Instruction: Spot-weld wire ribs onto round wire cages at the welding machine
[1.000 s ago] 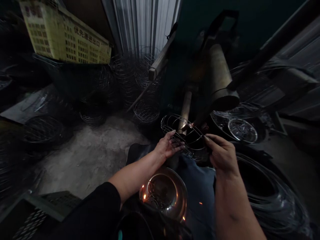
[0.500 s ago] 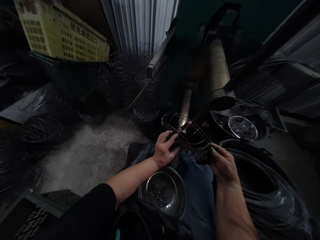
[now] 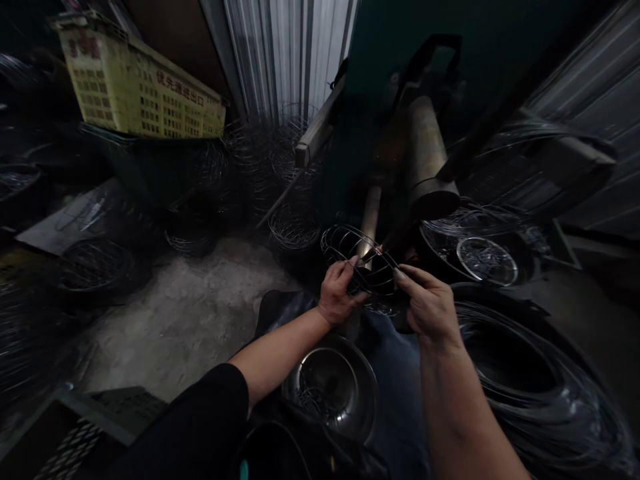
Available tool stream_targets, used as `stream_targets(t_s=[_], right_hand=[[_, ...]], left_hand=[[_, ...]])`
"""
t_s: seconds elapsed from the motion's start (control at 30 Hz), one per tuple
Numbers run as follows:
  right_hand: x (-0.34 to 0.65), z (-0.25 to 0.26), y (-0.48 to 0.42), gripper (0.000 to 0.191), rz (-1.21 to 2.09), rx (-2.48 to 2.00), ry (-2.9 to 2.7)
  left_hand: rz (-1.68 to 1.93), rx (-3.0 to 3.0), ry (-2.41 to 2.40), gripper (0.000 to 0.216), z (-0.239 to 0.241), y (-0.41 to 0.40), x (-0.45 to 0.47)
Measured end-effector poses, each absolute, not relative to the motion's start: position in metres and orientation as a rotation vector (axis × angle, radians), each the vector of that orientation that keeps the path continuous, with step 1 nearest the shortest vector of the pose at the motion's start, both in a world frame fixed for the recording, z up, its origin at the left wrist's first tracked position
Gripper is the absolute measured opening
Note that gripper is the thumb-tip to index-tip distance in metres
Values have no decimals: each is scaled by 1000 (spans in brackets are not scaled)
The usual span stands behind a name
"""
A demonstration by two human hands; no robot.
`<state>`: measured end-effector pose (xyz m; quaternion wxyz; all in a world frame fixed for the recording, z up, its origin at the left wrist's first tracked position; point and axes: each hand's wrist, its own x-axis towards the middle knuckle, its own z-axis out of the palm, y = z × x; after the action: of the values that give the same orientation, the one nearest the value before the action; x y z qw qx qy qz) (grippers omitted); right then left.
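Observation:
A round wire basket frame [image 3: 336, 241] rests around the lower brass-coloured rod [image 3: 371, 213] of a machine. My left hand [image 3: 340, 293] grips its near left side, fingers curled over the wires. On the right, my right hand [image 3: 431, 303] pinches the frame's wire between thumb and fingers. A small reddish glow shows at the rod's tip, where a dark pointed bar comes down onto the wire. Above that hangs a thicker metal cylinder [image 3: 427, 137]. Below my hands, a steel bowl [image 3: 367, 373] on my lap holds loose bent wire pieces.
A large coil of wire [image 3: 560, 413] lies at right, near a round steel dish [image 3: 513, 263] of small metal parts. Stacked wire frames [image 3: 293, 230] stand behind. A yellow crate [image 3: 150, 93] sits at upper left; a green crate [image 3: 100, 413] is at lower left.
My right hand has moved left along the frame, closer to the rod's tip. My left hand has shifted slightly right, its fingers more curled. The camera view has tilted a little.

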<state>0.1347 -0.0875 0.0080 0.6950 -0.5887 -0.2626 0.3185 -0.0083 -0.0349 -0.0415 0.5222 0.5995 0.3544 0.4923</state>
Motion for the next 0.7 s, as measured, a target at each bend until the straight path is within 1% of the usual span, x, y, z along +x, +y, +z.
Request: stream_targets(t_s=[0.13,0.33,0.53,0.7], right_hand=[[136,11,-86,46,711,-1346,-576],[145,12,-99,48,828,-1368,-548],[148,2,-100,42,660,-1338,-473],[146,6,-88,40,631,-1359,-547]], left_hand=[[1156,1478,823,59,-44,-33,-6],[1168,1464,729,54,-46,-35,-5],[1168,1439,772,59,-42,-34,-9],[1178,1492,816,60,-45,-30,-7]])
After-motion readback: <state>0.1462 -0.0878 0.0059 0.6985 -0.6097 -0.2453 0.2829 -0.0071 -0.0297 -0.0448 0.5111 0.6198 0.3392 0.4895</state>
